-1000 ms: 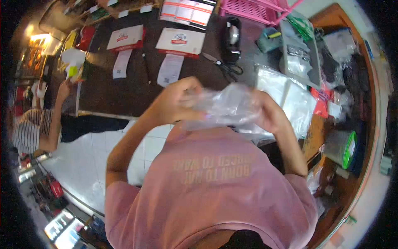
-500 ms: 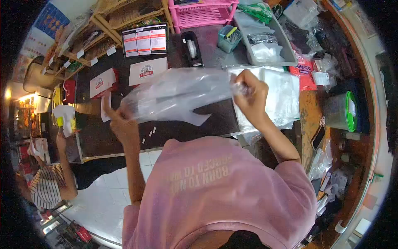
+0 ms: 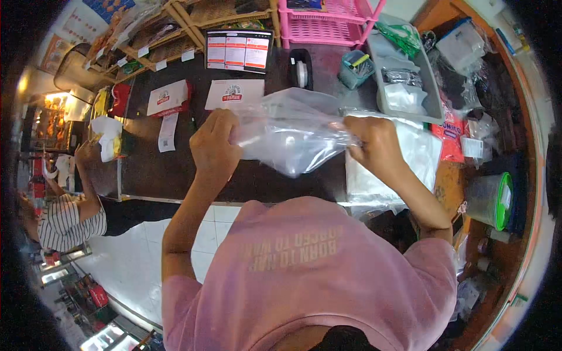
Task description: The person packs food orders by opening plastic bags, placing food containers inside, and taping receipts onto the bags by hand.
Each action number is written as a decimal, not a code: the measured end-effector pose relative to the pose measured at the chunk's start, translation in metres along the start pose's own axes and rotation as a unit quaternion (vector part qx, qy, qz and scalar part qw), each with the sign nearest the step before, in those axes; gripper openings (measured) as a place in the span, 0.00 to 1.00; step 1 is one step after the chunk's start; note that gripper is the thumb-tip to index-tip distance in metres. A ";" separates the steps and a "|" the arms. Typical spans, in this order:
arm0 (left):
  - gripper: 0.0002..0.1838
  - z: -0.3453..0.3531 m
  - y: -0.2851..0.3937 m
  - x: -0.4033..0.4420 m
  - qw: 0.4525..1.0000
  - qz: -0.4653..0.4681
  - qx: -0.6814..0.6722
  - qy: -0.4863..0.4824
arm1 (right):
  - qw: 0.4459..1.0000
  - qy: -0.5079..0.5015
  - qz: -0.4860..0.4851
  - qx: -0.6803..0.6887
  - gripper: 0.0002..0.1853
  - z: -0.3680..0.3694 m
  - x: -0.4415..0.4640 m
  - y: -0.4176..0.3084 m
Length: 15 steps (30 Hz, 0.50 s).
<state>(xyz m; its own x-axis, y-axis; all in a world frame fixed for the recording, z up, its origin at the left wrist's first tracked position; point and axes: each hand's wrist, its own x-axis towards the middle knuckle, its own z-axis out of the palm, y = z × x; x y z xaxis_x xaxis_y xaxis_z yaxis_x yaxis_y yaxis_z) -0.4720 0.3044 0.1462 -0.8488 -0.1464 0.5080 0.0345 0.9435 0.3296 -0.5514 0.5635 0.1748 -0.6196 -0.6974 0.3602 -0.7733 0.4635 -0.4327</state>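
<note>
A clear plastic bag (image 3: 293,137) is stretched sideways above the dark counter. My left hand (image 3: 216,143), fingers closed, grips its left end; my right hand (image 3: 374,146) has its fingers wrapped round the bag's right end. Just behind the bag lies a white and red box (image 3: 234,92), partly covered by the bag. A second white and red box (image 3: 168,98) sits farther left, with a paper slip (image 3: 168,133) hanging from its front. Beside my right hand is a stack of clear plastic bags (image 3: 410,158).
A screen (image 3: 238,51), a tape dispenser (image 3: 300,69) and a teal cup (image 3: 356,69) stand at the back. A grey tray (image 3: 438,108), pink rack (image 3: 322,30) and green-lidded tub (image 3: 489,200) are rightward. Another person (image 3: 70,219) in stripes is at left.
The bag, bunched between my hands a second ago, was then spread wide to the left. Now my hands are closer together and the bag sags between them. The view has shifted.
</note>
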 end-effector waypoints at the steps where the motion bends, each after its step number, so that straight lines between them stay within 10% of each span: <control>1: 0.12 -0.007 0.005 0.001 1.000 0.009 -0.004 0.022 | 0.999 0.017 0.011 0.039 0.12 -0.004 -0.002 0.002; 6: 0.14 -0.035 -0.005 0.025 0.988 -0.013 -0.031 0.151 | 0.973 0.166 0.060 0.147 0.07 -0.030 -0.014 -0.001; 9: 0.14 -0.041 0.011 0.026 0.950 -0.139 -0.232 0.155 | 0.980 0.134 0.113 0.097 0.07 -0.042 -0.023 0.003; 12: 0.16 -0.031 0.029 0.024 0.979 -0.138 -0.108 0.104 | 0.975 0.071 0.148 0.152 0.06 -0.035 -0.016 0.010; 15: 0.18 -0.017 0.029 0.019 0.994 0.101 0.012 0.040 | 0.988 0.067 0.051 0.130 0.18 -0.018 0.002 0.000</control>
<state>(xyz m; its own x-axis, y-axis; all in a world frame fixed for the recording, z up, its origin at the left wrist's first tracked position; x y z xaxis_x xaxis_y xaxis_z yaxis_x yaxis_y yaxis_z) -0.4777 0.3243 0.1790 -0.7806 0.0242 0.6246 0.1863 0.9628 0.1956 -0.5551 0.5718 0.1911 -0.7178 -0.5683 0.4023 -0.6562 0.3588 -0.6639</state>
